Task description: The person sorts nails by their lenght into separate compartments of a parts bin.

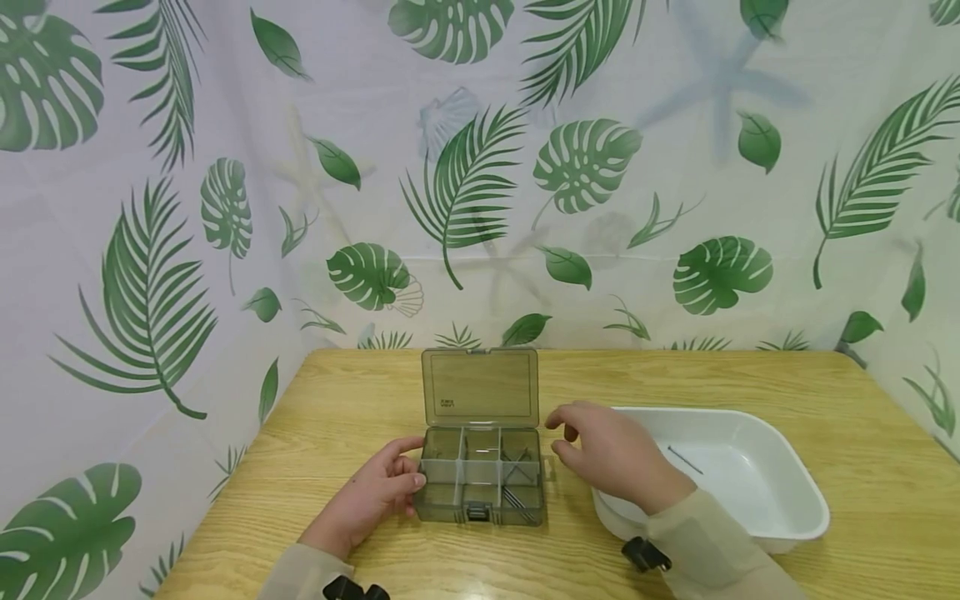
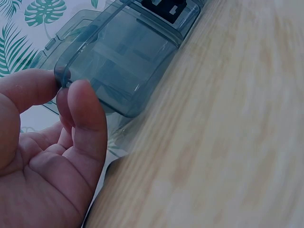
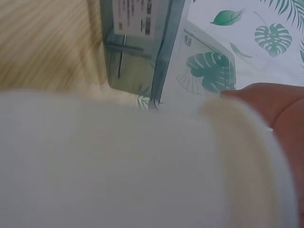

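Head view: on the table [image 1: 637, 379], a white tray [image 1: 761, 492] stands beside an open box [image 1: 480, 482]; the left hand [image 1: 375, 494] grips the box, the right hand [image 1: 615, 454] hangs loose, apparently empty. Nails [image 1: 516, 500] lie in box compartments; one tray nail [image 1: 685, 461] seems left to do.

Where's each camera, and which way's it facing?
Head: on the head, looking forward and down at the plastic box; left hand and right hand show.
Left wrist: on that wrist, looking at the box's side; left hand shows.
Right wrist: on that wrist, facing the box; right hand shows partly.
Shared by both wrist views: the box.
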Action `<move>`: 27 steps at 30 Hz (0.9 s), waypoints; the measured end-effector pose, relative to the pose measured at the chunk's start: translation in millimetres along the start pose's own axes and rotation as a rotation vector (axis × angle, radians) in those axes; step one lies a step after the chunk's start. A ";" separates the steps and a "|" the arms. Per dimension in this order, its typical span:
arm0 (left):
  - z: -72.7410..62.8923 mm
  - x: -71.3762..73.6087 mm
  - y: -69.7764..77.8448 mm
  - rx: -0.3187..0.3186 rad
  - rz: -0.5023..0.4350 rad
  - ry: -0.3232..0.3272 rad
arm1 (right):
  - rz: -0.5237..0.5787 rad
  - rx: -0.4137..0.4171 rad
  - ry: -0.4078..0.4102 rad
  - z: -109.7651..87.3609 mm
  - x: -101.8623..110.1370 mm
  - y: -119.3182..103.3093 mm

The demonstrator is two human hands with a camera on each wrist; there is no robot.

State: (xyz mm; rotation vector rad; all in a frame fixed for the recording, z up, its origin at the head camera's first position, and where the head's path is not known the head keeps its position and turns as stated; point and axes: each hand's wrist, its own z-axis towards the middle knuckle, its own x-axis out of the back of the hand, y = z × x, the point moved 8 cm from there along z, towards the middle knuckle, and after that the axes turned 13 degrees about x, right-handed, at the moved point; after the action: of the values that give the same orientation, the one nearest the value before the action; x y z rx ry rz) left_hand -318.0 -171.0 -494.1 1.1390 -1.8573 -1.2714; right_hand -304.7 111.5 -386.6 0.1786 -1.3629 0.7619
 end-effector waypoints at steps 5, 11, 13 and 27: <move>0.0 0.3 0.2 -0.002 -0.001 -0.003 | -0.021 -0.009 -0.002 -10.8 4.2 11.5; -1.5 -0.9 1.6 -0.005 -0.006 -0.007 | -0.037 -0.037 -0.008 -25.1 11.5 28.2; -1.9 -2.0 1.1 -0.003 -0.008 -0.011 | -0.034 -0.052 -0.021 -32.4 13.1 36.0; -2.5 -1.5 2.1 0.000 -0.005 -0.006 | -0.069 -0.128 -0.116 -84.6 18.2 113.2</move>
State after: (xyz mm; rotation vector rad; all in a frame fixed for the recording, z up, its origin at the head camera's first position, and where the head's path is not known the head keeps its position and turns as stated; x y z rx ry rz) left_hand -315.9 -170.4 -491.3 1.1423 -1.8597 -1.2790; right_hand -301.8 248.9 -424.5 0.1702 -1.5035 0.6124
